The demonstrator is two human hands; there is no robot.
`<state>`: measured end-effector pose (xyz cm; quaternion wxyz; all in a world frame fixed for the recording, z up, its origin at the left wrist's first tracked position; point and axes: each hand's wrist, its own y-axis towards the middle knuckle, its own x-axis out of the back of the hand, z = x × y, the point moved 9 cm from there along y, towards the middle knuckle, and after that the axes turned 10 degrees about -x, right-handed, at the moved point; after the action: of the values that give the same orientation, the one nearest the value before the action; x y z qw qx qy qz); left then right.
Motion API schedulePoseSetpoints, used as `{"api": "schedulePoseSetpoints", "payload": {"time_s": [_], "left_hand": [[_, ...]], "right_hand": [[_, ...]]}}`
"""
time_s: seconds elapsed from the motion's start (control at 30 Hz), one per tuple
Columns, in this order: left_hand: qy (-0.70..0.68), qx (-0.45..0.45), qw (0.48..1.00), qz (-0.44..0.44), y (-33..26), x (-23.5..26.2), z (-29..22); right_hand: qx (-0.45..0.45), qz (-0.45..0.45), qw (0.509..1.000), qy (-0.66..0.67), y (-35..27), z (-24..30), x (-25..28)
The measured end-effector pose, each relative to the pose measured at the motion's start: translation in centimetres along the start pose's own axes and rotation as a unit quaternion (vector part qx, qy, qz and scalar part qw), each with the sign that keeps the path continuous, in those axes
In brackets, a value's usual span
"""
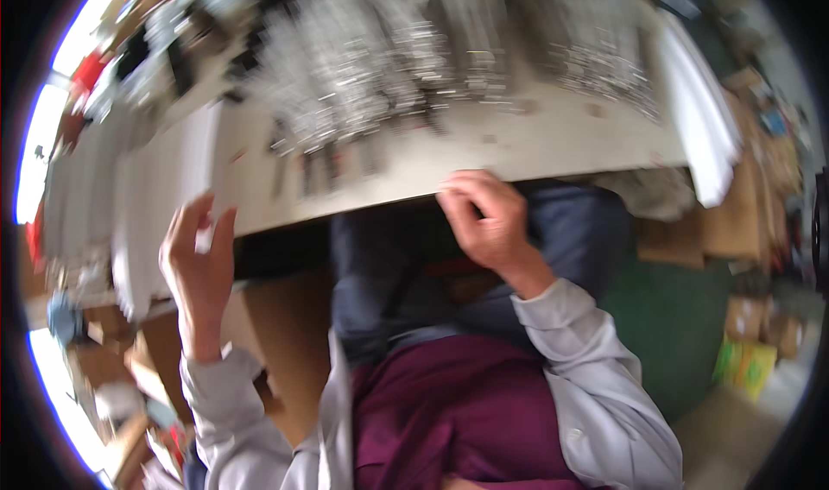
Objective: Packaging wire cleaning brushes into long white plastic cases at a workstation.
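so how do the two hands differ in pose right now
The left hand is raised with fingers upright, pinching a small white piece; the right hand curls knuckles-up over the table's near edge. The left sits at the table's left end, the right near its middle. Both come out of light grey sleeves.

Workbench layout seen from above

Rows of small metal parts (389,67) lie on the pale flat table (553,140); left hand (199,261) and right hand (485,222) meet its near edge, cardboard boxes (276,335) beneath.

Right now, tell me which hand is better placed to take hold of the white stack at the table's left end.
Probably the left hand: it is raised right against the white stack, fingers at its near edge. The right hand rests farther right on the table edge.
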<state>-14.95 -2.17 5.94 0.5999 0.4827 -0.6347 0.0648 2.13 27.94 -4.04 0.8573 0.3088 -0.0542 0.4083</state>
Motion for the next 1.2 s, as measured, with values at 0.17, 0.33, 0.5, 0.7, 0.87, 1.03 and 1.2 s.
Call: {"api": "schedulePoseSetpoints", "payload": {"time_s": [0.17,0.33,0.5,0.7,0.87,1.03,1.2], "left_hand": [[-0.044,-0.013,0.996,-0.070,-1.4,-6.2,-0.6],[0.000,-0.086,0.989,-0.121,-3.0,-8.7,-4.6],[-0.045,-0.122,0.986,-0.104,-2.8,-12.1,-7.6],[-0.043,-0.115,0.986,-0.112,-2.4,-15.2,-6.5],[-0.013,-0.110,0.987,-0.114,-2.5,-15.4,-6.7],[-0.007,-0.114,0.986,-0.121,-2.6,-15.7,-6.4],[-0.007,-0.125,0.985,-0.119,-2.5,-15.8,-6.5]], "right_hand": [[0.024,-0.073,0.992,-0.104,0.3,-1.3,9.9],[-0.044,-0.202,0.888,-0.411,0.6,-7.8,27.0],[-0.189,-0.144,0.718,-0.654,1.0,-13.0,38.9],[-0.203,-0.094,0.695,-0.683,1.2,-17.0,41.8],[-0.170,-0.103,0.687,-0.699,1.0,-17.0,41.8],[-0.158,-0.119,0.693,-0.694,0.9,-16.2,42.1],[-0.159,-0.143,0.715,-0.666,0.5,-15.1,43.4]]}}
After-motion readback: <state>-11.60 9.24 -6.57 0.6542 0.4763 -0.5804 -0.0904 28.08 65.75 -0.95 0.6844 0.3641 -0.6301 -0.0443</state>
